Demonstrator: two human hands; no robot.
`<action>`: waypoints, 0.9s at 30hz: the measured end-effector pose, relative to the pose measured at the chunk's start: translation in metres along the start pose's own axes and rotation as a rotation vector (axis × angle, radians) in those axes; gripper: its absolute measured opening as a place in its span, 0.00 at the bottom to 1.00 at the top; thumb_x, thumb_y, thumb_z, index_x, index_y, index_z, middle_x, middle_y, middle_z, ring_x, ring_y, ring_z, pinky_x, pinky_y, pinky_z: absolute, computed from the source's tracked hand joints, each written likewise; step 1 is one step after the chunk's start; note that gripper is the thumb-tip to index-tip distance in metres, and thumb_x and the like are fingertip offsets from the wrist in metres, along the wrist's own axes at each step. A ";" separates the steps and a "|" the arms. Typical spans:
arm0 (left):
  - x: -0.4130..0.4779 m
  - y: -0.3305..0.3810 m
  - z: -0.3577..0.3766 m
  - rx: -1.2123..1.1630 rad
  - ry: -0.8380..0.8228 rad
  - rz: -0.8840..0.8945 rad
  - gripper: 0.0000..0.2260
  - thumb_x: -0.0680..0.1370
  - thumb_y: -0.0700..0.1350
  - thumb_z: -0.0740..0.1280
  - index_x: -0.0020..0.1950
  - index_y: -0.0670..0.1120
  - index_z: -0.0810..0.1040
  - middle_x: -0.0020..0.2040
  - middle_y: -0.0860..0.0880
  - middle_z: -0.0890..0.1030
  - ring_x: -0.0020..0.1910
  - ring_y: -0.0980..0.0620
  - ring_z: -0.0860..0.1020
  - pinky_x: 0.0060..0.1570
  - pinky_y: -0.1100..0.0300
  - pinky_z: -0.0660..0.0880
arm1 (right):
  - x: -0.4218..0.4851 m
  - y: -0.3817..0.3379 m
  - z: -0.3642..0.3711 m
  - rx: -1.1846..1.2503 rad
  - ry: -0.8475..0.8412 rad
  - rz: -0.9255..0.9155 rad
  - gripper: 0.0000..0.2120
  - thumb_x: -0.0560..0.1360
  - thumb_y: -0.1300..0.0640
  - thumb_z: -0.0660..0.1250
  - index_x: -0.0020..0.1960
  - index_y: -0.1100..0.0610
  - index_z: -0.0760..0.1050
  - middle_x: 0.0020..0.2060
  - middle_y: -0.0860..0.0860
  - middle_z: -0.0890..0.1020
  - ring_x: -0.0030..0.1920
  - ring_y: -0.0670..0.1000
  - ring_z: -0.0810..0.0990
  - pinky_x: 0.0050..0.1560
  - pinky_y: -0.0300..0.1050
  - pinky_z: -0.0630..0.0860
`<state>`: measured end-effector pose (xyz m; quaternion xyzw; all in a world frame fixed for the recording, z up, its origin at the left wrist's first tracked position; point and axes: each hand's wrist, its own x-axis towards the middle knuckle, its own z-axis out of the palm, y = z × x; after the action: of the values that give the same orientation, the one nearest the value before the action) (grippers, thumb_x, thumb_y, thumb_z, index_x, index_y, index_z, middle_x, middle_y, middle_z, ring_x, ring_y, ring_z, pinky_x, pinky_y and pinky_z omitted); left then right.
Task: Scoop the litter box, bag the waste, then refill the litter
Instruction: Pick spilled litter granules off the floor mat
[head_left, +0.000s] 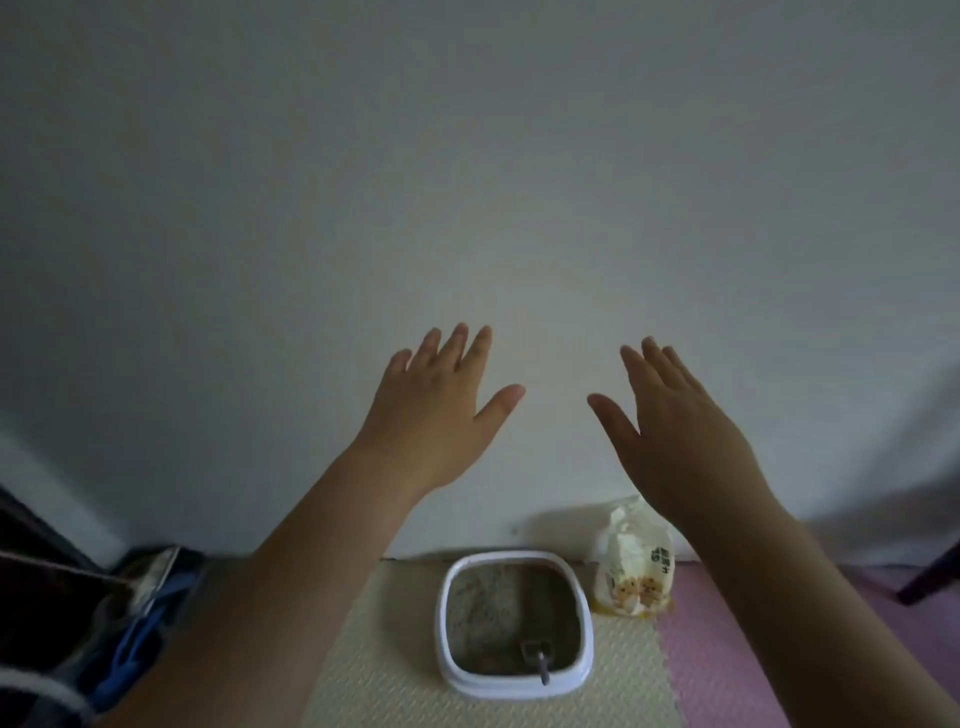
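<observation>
The litter box (445, 629) sits on the floor mat (374, 649), with the scoop (539, 659) resting inside its near edge and the litter bag (635, 564) just beside its far right corner. Raised above the box, the left grip (441, 410) and right grip (685, 431) are released, fingers spread, empty.

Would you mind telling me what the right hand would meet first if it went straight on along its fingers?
Probably the plain pale wall; the right hand has nothing else ahead, though depth is unclear.

The only print is on the white and yellow litter bag (631, 561), just beside the far right corner of the litter box (514, 685). It is a short column of dark characters, too blurred to read.
</observation>
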<state>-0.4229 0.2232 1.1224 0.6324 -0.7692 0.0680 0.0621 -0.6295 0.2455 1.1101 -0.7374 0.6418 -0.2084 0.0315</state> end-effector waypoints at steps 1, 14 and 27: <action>-0.013 -0.001 -0.004 -0.007 -0.009 -0.010 0.32 0.78 0.65 0.40 0.78 0.51 0.42 0.79 0.50 0.45 0.77 0.48 0.45 0.75 0.48 0.47 | -0.012 -0.005 -0.002 -0.006 -0.017 -0.003 0.33 0.78 0.38 0.46 0.78 0.55 0.47 0.77 0.51 0.49 0.77 0.50 0.46 0.74 0.47 0.50; -0.127 -0.076 -0.057 -0.013 -0.066 -0.178 0.32 0.78 0.66 0.40 0.78 0.52 0.41 0.79 0.50 0.42 0.77 0.50 0.43 0.75 0.47 0.43 | -0.058 -0.107 -0.018 -0.114 -0.056 -0.148 0.32 0.80 0.40 0.46 0.78 0.55 0.46 0.78 0.52 0.49 0.77 0.53 0.45 0.76 0.51 0.45; -0.185 -0.293 -0.033 -0.003 -0.110 -0.342 0.32 0.78 0.66 0.40 0.78 0.52 0.40 0.79 0.51 0.42 0.77 0.51 0.42 0.75 0.48 0.43 | 0.000 -0.329 0.107 0.007 -0.124 -0.358 0.32 0.80 0.41 0.48 0.78 0.56 0.46 0.78 0.53 0.50 0.77 0.53 0.46 0.76 0.48 0.46</action>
<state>-0.0994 0.3520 1.1292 0.7566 -0.6528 0.0207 0.0316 -0.2855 0.2793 1.1155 -0.8511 0.4964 -0.1671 0.0362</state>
